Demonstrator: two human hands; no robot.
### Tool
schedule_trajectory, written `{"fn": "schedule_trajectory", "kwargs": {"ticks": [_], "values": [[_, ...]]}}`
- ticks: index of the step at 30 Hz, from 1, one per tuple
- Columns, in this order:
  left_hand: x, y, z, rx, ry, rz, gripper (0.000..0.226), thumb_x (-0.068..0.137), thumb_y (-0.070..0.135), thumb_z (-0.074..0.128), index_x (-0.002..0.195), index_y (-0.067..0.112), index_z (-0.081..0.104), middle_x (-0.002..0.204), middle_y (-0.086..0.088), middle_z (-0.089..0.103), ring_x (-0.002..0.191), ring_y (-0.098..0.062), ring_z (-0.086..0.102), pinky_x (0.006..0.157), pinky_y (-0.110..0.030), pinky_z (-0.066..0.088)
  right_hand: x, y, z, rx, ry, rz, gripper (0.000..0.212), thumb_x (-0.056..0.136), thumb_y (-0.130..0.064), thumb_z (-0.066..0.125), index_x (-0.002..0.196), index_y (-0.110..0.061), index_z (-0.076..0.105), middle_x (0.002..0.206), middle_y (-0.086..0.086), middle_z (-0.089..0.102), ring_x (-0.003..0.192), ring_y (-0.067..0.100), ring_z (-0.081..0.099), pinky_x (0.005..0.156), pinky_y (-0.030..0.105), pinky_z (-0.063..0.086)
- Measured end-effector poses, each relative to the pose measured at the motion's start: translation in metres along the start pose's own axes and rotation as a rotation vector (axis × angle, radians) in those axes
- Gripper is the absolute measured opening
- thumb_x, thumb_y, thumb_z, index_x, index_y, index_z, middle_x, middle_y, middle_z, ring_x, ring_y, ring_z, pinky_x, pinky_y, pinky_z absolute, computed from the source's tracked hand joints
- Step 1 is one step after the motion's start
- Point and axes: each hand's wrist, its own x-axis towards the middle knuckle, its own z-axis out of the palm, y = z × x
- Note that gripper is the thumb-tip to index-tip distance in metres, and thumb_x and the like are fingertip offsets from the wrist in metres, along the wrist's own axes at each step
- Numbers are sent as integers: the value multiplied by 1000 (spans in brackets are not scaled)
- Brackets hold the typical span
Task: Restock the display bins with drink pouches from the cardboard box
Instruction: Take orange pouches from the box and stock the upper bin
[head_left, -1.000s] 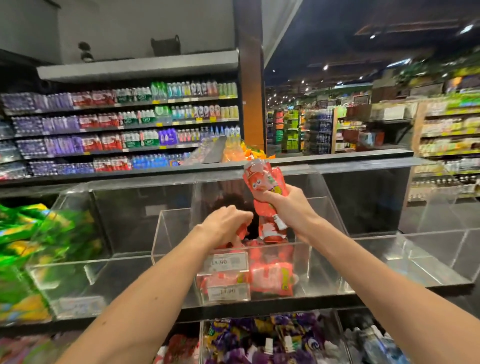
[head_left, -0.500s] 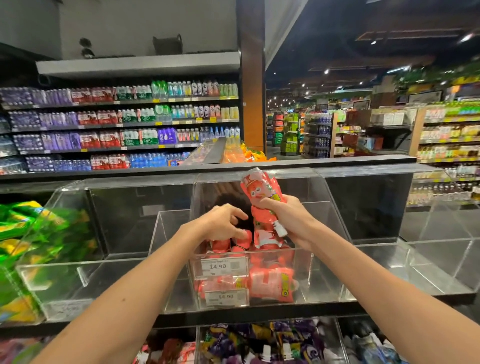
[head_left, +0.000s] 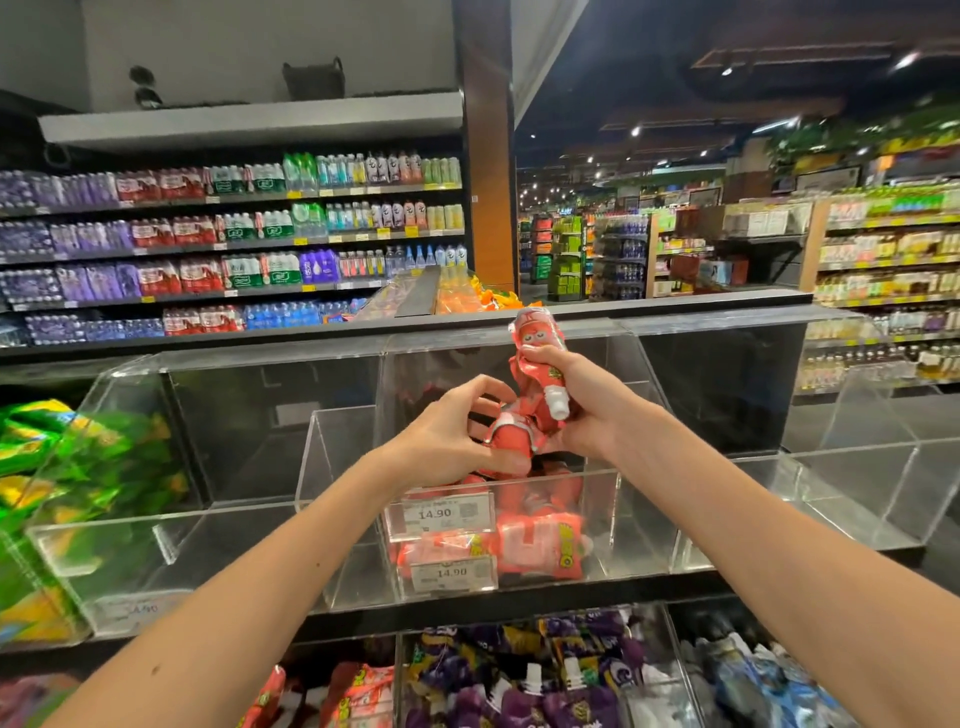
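My right hand (head_left: 582, 410) grips a bunch of red drink pouches (head_left: 535, 364) with white caps, upright above the middle clear acrylic bin (head_left: 613, 525). My left hand (head_left: 452, 436) reaches in from the left, and its curled fingers take hold of a red pouch (head_left: 506, 434) at the bottom of that bunch. More red pouches (head_left: 540, 545) lie in the bin below, behind two 14.90 price tags (head_left: 447, 512). The cardboard box is out of view.
A clear bin (head_left: 156, 551) to the left holds no pouches, and green pouches (head_left: 47, 493) fill the one beyond it. The bins (head_left: 841, 499) on the right are bare. Purple (head_left: 519, 691) and blue pouches (head_left: 769, 686) fill lower bins. Drink shelves (head_left: 234, 249) stand behind.
My left hand has risen out of the bin and closed its fingers on a pouch under the bunch. My right hand has stayed above the bin with the pouches.
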Motion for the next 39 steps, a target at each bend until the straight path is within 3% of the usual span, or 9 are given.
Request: {"fn": "schedule_trajectory", "kwargs": {"ticks": [3, 5, 10, 15, 22, 27, 31, 35, 39], "values": [[2, -11, 2, 72, 76, 112, 50, 79, 27, 83, 125, 32, 64, 115, 8, 69, 99, -12, 68, 90, -39, 57, -5, -7, -6, -9, 2, 4, 47, 89, -35, 68, 129, -15, 54, 96, 19, 71, 77, 35, 73, 71, 60, 57], [4, -14, 3, 110, 116, 144, 40, 85, 27, 78, 123, 32, 69, 113, 12, 71, 100, -9, 68, 91, -38, 56, -11, -11, -11, -89, 10, 9, 45, 88, -34, 69, 125, -13, 54, 98, 19, 72, 79, 35, 73, 76, 64, 55], [17, -15, 5, 174, 151, 88, 18, 87, 31, 74, 105, 28, 77, 97, 12, 75, 93, -7, 68, 92, -39, 54, -21, -7, -20, -811, 174, -225, 44, 74, -28, 83, 108, -4, 66, 90, 11, 75, 78, 22, 68, 82, 42, 57], [40, -13, 18, 665, 121, -23, 33, 87, 54, 66, 113, 35, 73, 108, -1, 71, 100, -26, 64, 87, -43, 51, -36, -17, -14, -1491, 371, -362, 42, 73, -40, 82, 95, -14, 56, 90, 3, 64, 84, 24, 65, 77, 39, 56], [79, -18, 34, 904, -8, -29, 24, 92, 46, 63, 114, 39, 71, 113, 4, 70, 114, -23, 58, 91, -43, 36, -29, -24, -29, -1510, 431, -365, 44, 75, -39, 80, 102, -15, 54, 96, 4, 63, 89, 24, 65, 82, 41, 58], [90, -25, 45, 973, -144, -123, 43, 90, 61, 57, 68, 24, 52, 75, 5, 50, 88, -24, 54, 85, -42, 35, -26, -25, -31, -1504, 400, -384, 47, 77, -39, 80, 107, -15, 53, 100, 4, 62, 92, 22, 65, 83, 40, 57], [89, -20, 44, 1017, -227, -132, 51, 88, 67, 54, 65, 22, 47, 75, 3, 51, 87, -23, 51, 93, -43, 37, -24, -25, -29, -1513, 402, -396, 54, 79, -39, 77, 116, -14, 48, 100, 3, 54, 92, 22, 58, 75, 34, 52], [84, -24, 40, 938, -281, -213, 60, 82, 77, 51, 79, 19, 65, 94, 0, 61, 101, -23, 51, 97, -45, 37, -20, -26, -27, -1562, 389, -394, 58, 79, -40, 76, 122, -14, 47, 100, 3, 53, 97, 24, 61, 82, 39, 56], [75, -17, 14, 632, -140, -193, 60, 83, 54, 72, 128, 16, 63, 129, -3, 64, 116, -20, 58, 99, -35, 48, -18, -31, -28, -1564, 385, -384, 54, 75, -40, 78, 116, -15, 53, 96, 2, 58, 90, 23, 62, 80, 40, 57]]}}
